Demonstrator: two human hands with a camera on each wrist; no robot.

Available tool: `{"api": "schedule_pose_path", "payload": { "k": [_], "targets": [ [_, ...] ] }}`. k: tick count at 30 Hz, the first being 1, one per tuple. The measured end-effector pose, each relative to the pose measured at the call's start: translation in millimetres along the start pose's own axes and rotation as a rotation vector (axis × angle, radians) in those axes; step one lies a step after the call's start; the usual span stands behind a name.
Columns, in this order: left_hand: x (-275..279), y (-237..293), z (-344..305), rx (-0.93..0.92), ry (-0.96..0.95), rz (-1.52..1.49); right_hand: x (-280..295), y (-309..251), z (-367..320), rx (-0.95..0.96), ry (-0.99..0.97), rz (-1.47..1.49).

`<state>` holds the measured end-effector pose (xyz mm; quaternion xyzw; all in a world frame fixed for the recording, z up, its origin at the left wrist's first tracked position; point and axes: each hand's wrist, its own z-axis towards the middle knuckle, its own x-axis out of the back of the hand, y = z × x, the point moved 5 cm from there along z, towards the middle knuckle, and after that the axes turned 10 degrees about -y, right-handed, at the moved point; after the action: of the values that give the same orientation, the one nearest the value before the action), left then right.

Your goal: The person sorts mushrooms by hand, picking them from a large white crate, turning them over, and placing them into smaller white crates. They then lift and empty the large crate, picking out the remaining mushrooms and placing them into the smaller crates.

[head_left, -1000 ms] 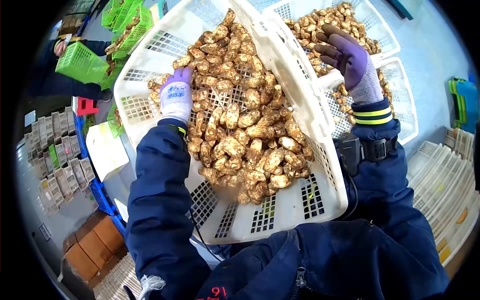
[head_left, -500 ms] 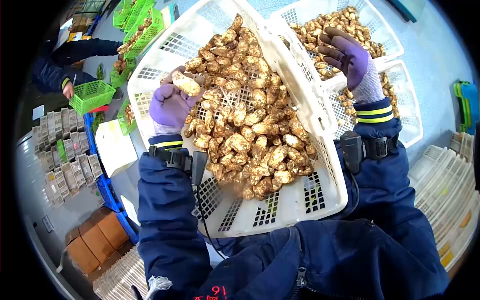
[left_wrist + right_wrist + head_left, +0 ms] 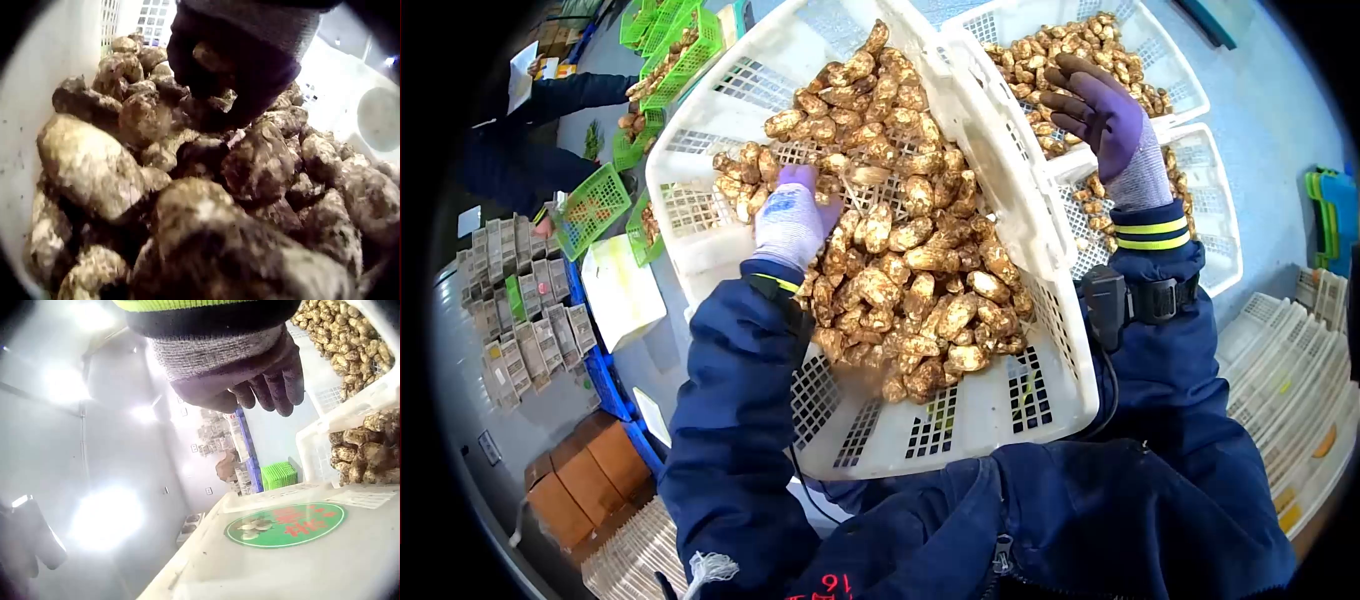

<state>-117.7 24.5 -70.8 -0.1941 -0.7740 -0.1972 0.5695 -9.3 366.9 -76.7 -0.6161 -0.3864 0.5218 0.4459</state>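
Note:
A white crate holds a heap of brown, knobbly tubers. My left hand, in a purple and grey glove, reaches down among the tubers on the left side, its fingertips partly hidden. The left wrist view has the same hand dark, fingers curled round a tuber just above the heap. Off to the right, my right hand is raised beside the crate, fingers loosely bent, holding nothing. In the right wrist view the right hand hangs free, fingers apart.
Two more white crates of tubers, one behind and one at the right, adjoin the big crate. Green baskets line the upper left, where another person stands. Stacked white crates are at the lower right; brown boxes lie lower left.
Half a second ago my left hand was lifted at the crate's left with a pale tuber; it has moved down and right into the heap. More tubers lie at the left. The right hand barely moved.

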Motion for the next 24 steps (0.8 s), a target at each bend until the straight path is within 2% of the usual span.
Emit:
{"api": "schedule_pose_path", "payload": {
  "k": [2, 4, 7, 9, 11, 12, 13, 14, 16, 19, 20, 22, 24],
  "targets": [
    [-2.8, 3.2, -2.0, 0.233, -0.134, -0.049, 2.5, 2.0, 4.7, -0.079, 0.017, 0.035],
    [-2.9, 15.2, -0.9, 0.363, -0.081, 0.003, -0.7, -1.7, 3.8, -0.074, 0.046, 0.059],
    [0.3, 17.6, 3.7, 0.379, -0.177, 0.024, -5.6, -5.3, -0.2, -0.036, 0.063, 0.043],
    [2.2, 11.1, 10.2, 0.424, -0.298, 0.053, -2.5, -1.0, 1.4, -0.081, 0.083, 0.066],
    [5.0, 5.8, 1.4, 0.419, -0.229, -0.109, 0.9, -0.6, 2.3, -0.102, 0.084, 0.047],
    [2.1, 0.7, -1.0, 0.411, -0.201, -0.190, -1.1, -4.0, -2.5, 0.004, 0.032, -0.001],
    [-8.2, -17.0, 0.2, 0.436, -0.233, -0.279, 2.7, -0.7, 0.3, -0.033, 0.061, 0.038],
    [-5.0, -21.7, -5.5, 0.377, -0.214, -0.371, 2.9, 0.0, 2.5, -0.072, 0.089, 0.080],
    [-5.3, -25.5, -14.5, 0.405, -0.312, -0.584, -0.2, -2.5, 1.4, -0.081, 0.089, 0.052],
    [20.2, -10.2, -10.4, 0.239, -0.396, -0.365, 2.0, -2.7, 2.0, -0.065, 0.040, 0.056],
    [27.7, -3.3, -11.3, 0.240, -0.406, -0.535, 3.0, -2.3, 1.3, -0.027, 0.018, 0.044],
    [29.7, -2.3, -6.7, 0.142, -0.355, -0.442, 6.1, 1.0, -0.3, 0.046, -0.023, 0.022],
    [17.7, -16.0, -6.2, 0.298, -0.401, -0.789, 8.3, 2.0, -0.1, 0.044, -0.058, -0.005]
  ]
}}
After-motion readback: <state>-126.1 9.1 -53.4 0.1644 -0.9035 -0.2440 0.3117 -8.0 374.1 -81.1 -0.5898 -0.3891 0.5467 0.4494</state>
